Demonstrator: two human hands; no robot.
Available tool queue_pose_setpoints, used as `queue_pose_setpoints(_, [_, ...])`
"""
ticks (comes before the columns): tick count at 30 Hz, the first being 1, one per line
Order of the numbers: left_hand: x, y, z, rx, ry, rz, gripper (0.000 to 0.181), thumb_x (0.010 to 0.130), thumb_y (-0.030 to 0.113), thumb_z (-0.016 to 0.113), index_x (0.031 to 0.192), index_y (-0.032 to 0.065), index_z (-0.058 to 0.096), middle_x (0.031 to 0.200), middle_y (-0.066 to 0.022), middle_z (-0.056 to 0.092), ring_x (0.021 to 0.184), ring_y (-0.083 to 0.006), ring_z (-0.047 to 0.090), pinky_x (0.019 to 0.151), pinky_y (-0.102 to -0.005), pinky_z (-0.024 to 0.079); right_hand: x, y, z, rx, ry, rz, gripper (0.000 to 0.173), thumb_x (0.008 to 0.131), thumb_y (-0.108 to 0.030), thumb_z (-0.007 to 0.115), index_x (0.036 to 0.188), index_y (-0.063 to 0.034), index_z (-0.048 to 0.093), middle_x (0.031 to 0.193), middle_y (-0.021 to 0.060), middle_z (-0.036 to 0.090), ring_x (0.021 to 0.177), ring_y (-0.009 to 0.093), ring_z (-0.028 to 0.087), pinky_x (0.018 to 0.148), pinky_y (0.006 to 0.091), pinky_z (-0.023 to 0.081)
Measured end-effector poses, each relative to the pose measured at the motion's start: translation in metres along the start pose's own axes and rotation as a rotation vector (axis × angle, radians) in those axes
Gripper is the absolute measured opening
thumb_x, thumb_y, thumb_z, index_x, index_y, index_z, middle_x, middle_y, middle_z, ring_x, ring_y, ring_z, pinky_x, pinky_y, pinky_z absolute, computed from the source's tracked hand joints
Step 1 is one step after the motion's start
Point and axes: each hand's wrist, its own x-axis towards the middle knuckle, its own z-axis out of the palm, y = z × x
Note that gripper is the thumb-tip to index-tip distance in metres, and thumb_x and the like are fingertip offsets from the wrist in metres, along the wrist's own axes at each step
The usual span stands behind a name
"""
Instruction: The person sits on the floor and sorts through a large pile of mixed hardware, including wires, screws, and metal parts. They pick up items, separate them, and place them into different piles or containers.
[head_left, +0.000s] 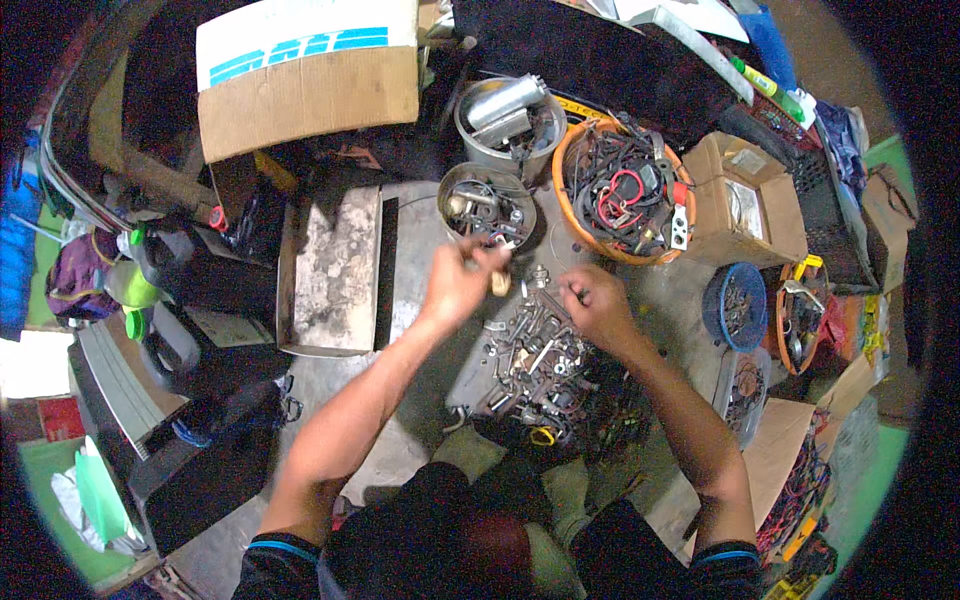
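My left hand is raised at the near rim of a small round bucket, its fingertips blurred. A small pale piece shows at those fingertips; whether they grip it is unclear. Just below them is a tan piece. Metal parts fill the bucket. My right hand is curled over the right edge of a pile of bolts, nuts and fittings, and what it may hold is hidden. A metal fitting stands between the two hands.
An orange-rimmed basket of cables stands beyond my right hand, beside a cardboard box. A grey bucket holds a metal cylinder. Left lies a shallow tray. A blue basket and a clear container sit right.
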Motion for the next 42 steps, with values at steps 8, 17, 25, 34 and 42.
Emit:
queue_pose_setpoints(8, [-0.101, -0.103, 0.031, 0.445, -0.426, -0.08, 0.035, 0.077, 0.026, 0.071, 0.104, 0.0049, 0.065, 0.096, -0.0185, 0.067, 0.089, -0.0339, 0.065, 0.08, -0.0392, 0.051, -0.098, 0.042, 0.014, -0.373, -0.478, -0.018, 0.049, 0.072, -0.01, 0.062, 0.12, -0.006, 0.051, 0.13, 0.0162, 0.043, 0.117, 0.034, 0.046, 0.087, 0.042, 0.049])
queue_pose_setpoints(17, [-0.099, -0.087, 0.072, 0.573, -0.39, 0.168, 0.051, 0.082, 0.031, 0.064, 0.12, -0.0012, 0.051, 0.101, -0.0214, 0.062, 0.088, -0.0398, 0.063, 0.075, -0.0464, 0.051, -0.082, 0.041, 0.014, -0.332, -0.436, 0.057, 0.035, 0.071, -0.008, 0.062, 0.106, -0.0031, 0.057, 0.107, 0.0169, 0.052, 0.102, 0.035, 0.053, 0.081, 0.0427, 0.049])
queue_pose_setpoints(25, [-0.084, -0.102, 0.088, 0.654, -0.4, 0.101, 0.038, 0.083, 0.026, 0.062, 0.109, 0.0003, 0.053, 0.091, -0.0249, 0.064, 0.079, -0.0414, 0.063, 0.069, -0.0487, 0.051, -0.062, 0.036, 0.039, -0.443, -0.365, -0.105, 0.041, 0.073, -0.01, 0.064, 0.113, -0.0054, 0.056, 0.118, 0.0115, 0.049, 0.113, 0.03, 0.047, 0.092, 0.0438, 0.042])
queue_pose_setpoints(34, [-0.094, -0.111, 0.083, 0.515, -0.396, 0.067, 0.023, 0.08, 0.019, 0.063, 0.098, 0.0058, 0.058, 0.085, -0.02, 0.064, 0.076, -0.0384, 0.063, 0.068, -0.0456, 0.05, -0.05, 0.039, 0.018, -0.4, -0.453, -0.044, 0.029, 0.072, -0.014, 0.068, 0.098, -0.004, 0.06, 0.101, 0.0138, 0.059, 0.098, 0.031, 0.056, 0.083, 0.043, 0.048])
queue_pose_setpoints(42, [-0.104, -0.103, 0.079, 0.659, -0.543, 0.179, 0.035, 0.084, 0.028, 0.061, 0.109, 0.0035, 0.057, 0.103, -0.0219, 0.061, 0.085, -0.0389, 0.063, 0.073, -0.0489, 0.051, 0.019, -0.036, -0.014, 0.354, -0.132, 0.348, 0.033, 0.079, -0.028, 0.071, 0.094, 0.0009, 0.065, 0.079, 0.0121, 0.067, 0.072, 0.02, 0.064, 0.067, 0.0325, 0.05])
